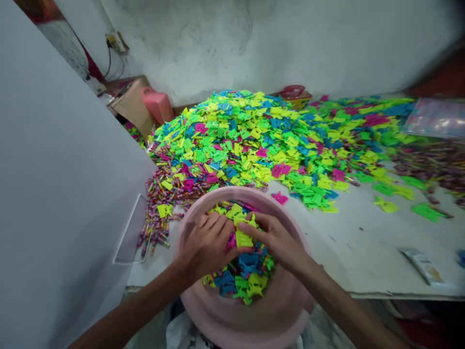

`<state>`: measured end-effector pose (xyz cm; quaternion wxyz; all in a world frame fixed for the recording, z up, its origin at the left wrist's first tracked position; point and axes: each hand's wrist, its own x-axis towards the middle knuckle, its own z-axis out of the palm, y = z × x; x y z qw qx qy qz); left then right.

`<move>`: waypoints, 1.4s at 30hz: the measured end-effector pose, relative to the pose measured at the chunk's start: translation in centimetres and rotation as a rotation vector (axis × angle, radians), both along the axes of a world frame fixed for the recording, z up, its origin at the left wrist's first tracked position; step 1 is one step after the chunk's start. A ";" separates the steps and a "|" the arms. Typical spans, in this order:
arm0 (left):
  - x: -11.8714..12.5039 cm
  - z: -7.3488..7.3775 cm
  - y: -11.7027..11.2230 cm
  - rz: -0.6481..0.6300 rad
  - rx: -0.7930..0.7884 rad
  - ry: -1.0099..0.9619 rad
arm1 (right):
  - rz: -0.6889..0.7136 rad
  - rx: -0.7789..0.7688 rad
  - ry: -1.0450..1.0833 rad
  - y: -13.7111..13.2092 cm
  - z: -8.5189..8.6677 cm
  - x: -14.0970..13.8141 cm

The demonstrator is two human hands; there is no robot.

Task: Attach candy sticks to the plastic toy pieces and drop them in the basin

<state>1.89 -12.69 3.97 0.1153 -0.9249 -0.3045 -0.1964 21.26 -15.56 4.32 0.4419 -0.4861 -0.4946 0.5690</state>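
A flat yellow plastic piece with slots and a shaped top is pinched between the thumb and fingers of my right hand. My left hand is beside it, fingers curled in and thumb reaching to the piece's lower edge; what lies inside those fingers is hidden. Both hands are over a pink round basin. Below them in the basin are blue pieces, green pieces and more yellow ones, with a magenta piece close to my left thumb.
A big heap of bright plastic pieces covers the table behind the basin. Small patterned sticks lie at left, more at right. A white panel stands left. A packet lies near the front edge.
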 end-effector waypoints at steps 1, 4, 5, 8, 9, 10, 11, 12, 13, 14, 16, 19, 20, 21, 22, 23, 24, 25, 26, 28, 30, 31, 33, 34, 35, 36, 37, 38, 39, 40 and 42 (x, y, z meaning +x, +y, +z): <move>0.1 -0.2 0.0 0.001 -0.003 -0.017 | -0.016 -0.002 -0.013 0.0 0.0 0.0; 0.4 -0.7 -0.2 -0.009 -0.028 -0.067 | -0.048 0.004 -0.072 0.0 -0.2 -0.1; 0.4 -0.8 -0.4 -0.008 -0.040 -0.077 | -0.053 0.016 -0.090 0.0 -0.3 -0.2; 0.2 -1.0 -1.0 0.037 -0.128 -0.099 | -0.026 0.055 -0.145 0.4 -0.7 -0.2; -0.2 -1.0 -1.0 0.049 -0.179 -0.114 | -0.004 0.065 -0.173 0.6 -0.9 -0.1; -0.8 -1.1 -0.9 0.057 -0.233 -0.135 | 0.018 0.077 -0.212 0.8 -1.1 0.0; -1.7 -1.1 -0.5 0.083 -0.281 -0.165 | 0.037 0.090 -0.262 0.9 -1.2 0.2; -2.8 -1.3 0.0 0.140 -0.314 -0.201 | 0.046 0.109 -0.317 1.1 -1.4 0.5; -4.2 -1.7 0.7 0.224 -0.332 -0.235 | 0.050 0.133 -0.373 1.2 -1.6 0.8; -5.7 -2.2 1.5 0.361 -0.328 -0.275 | 0.050 0.159 -0.424 1.3 -1.8 1.0; -8.9 -3.8 3.5 0.620 -0.295 -0.318 | 0.043 0.196 -0.490 1.5 -2.3 1.4; -12.3 -7.6 5.9 0.911 -0.239 -0.318 | 0.031 0.215 -0.485 1.6 -3.1 1.2; -12.8 -8.9 6.5 0.988 -0.230 -0.311 | 0.030 0.220 -0.471 1.6 -3.2 0.9; -12.9 -10.2 6.9 1.046 -0.222 -0.303 | 0.029 0.229 -0.461 1.6 -3.3 0.7; -12.9 -11.4 7.2 1.087 -0.214 -0.296 | 0.028 0.240 -0.455 1.6 -3.4 0.4; -12.7 -12.4 7.5 1.118 -0.206 -0.293 | 0.029 0.247 -0.452 1.6 -3.4 0.2; -12.5 -13.3 7.8 1.138 -0.199 -0.292 | 0.033 0.249 -0.453 1.6 -3.3 0.1; -12.3 -13.9 8.2 1.147 -0.194 -0.293 | 0.040 0.246 -0.454 1.6 -3.2 0.0; -12.2 -14.3 8.5 1.147 -0.193 -0.295 | 0.046 0.238 -0.454 1.7 -3.1 0.0; -12.5 -14.6 9.2 1.121 -0.202 -0.305 | 0.050 0.223 -0.456 1.8 -2.7 0.1; -13.2 -14.6 10.1 1.077 -0.226 -0.323 | 0.042 0.220 -0.462 1.9 -2.4 0.2; -13.6 -14.5 10.5 1.061 -0.239 -0.337 | 0.039 0.224 -0.464 1.9 -2.2 0.2; -14.3 -14.2 11.3 1.046 -0.269 -0.377 | 0.039 0.234 -0.458 1.9 -1.8 0.2; -14.6 -14.1 11.7 1.046 -0.285 -0.402 | 0.037 0.237 -0.451 1.9 -1.6 0.1; -14.7 -14.0 12.1 1.048 -0.302 -0.429 | 0.039 0.236 -0.442 1.9 -1.4 0.0; -14.7 -13.9 12.5 1.051 -0.322 -0.458 | 0.037 0.234 -0.433 1.9 -1.2 0.0; -14.6 -13.7 12.8 1.053 -0.343 -0.490 | 0.034 0.230 -0.424 2.0 -1.1 -0.1; -14.5 -13.6 13.1 1.053 -0.364 -0.526 | 0.031 0.226 -0.417 2.1 -1.0 -0.2; -14.3 -13.4 13.3 1.052 -0.386 -0.565 | 0.023 0.225 -0.411 2.1 -1.1 -0.2; -14.2 -13.2 13.5 1.046 -0.410 -0.609 | 0.015 0.225 -0.407 2.2 -1.2 -0.3; -14.1 -12.5 13.9 1.020 -0.462 -0.709 | 0.000 0.221 -0.404 2.4 -1.5 -0.2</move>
